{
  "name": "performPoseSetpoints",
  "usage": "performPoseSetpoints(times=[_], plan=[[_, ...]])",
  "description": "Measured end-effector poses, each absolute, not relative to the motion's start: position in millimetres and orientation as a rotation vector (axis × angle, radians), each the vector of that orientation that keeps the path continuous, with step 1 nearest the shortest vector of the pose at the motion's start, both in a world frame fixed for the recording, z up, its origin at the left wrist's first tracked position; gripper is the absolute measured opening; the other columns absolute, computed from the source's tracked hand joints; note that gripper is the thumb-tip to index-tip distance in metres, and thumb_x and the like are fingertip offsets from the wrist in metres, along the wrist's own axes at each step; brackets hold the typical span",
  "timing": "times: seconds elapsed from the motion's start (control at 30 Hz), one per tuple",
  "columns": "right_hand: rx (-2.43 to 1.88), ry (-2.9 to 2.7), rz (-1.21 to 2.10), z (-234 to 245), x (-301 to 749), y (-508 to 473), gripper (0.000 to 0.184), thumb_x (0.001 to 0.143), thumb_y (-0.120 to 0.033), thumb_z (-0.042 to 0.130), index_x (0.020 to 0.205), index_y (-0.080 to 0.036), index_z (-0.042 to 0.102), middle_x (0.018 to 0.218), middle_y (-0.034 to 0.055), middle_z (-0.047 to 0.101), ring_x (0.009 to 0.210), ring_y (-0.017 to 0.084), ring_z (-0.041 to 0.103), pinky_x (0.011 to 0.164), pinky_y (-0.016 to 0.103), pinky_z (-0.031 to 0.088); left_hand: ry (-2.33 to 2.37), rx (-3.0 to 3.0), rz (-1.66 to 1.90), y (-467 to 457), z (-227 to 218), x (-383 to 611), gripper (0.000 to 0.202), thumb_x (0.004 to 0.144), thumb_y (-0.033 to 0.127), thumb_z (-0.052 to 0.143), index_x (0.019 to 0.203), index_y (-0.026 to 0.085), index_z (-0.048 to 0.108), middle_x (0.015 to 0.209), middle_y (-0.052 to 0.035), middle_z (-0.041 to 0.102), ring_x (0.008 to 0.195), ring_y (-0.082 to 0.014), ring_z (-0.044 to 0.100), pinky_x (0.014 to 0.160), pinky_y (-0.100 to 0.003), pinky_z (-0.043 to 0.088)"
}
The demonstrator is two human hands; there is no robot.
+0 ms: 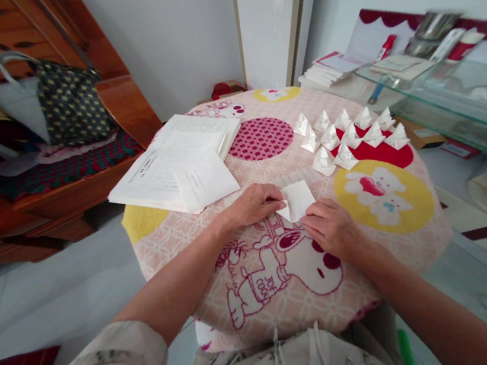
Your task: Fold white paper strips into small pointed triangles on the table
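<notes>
A small folded piece of white paper [300,200] lies between my two hands above the patterned tablecloth. My left hand [258,202] pinches its left edge, where a narrow flap is turned up. At the lower right corner, my right hand [330,225] holds the paper between thumb and curled fingers. Several folded paper pieces with pointed tips [349,135] stand in rows to the right, beyond my right hand. To the left rests a stack of printed white sheets [169,162], with a smaller loose sheet [207,178] on top.
The round table's cloth [261,318] hangs over its near edge. A glass shelf [447,96] holding a metal container [432,32] stands close on the right. More papers [331,69] lie at the back right. A wooden bench [61,194] with a dotted bag [73,100] is left.
</notes>
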State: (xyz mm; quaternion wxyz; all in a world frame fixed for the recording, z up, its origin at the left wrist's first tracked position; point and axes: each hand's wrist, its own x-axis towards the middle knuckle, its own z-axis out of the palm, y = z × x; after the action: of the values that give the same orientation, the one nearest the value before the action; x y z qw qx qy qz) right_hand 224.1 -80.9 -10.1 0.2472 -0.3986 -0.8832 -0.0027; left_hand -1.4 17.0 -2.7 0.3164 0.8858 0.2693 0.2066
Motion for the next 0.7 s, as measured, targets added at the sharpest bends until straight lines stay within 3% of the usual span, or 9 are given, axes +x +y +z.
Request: performPoseSetpoints(times=[0.3, 0.7], plan=[[-1.051, -2.457, 0.153, -8, 223, -84, 0.029, 0.098, -0.015, 0.048, 0.082, -0.017, 0.072, 0.083, 0.0087, 0.061, 0.083, 0.022, 0.051, 0.078, 0.036, 0.045, 0.919, 2.392, 0.674, 3, -11, 6, 0.013, 0.091, 0.022, 0.06, 0.082, 0.015, 0.066, 0.082, -0.0033, 0.063, 0.077, -0.0153, 0.059, 0.074, -0.029, 0.046], [-1.038, -2.486, 0.122, -10, 223, -84, 0.029, 0.097, -0.013, 0.047, 0.08, -0.017, 0.071, 0.083, 0.0094, 0.059, 0.083, 0.022, 0.05, 0.077, 0.036, 0.044, 0.974, 2.427, 0.662, -1, -12, 8, 0.013, 0.092, 0.02, 0.058, 0.082, 0.015, 0.064, 0.082, -0.0032, 0.06, 0.076, -0.0153, 0.057, 0.073, -0.029, 0.046]])
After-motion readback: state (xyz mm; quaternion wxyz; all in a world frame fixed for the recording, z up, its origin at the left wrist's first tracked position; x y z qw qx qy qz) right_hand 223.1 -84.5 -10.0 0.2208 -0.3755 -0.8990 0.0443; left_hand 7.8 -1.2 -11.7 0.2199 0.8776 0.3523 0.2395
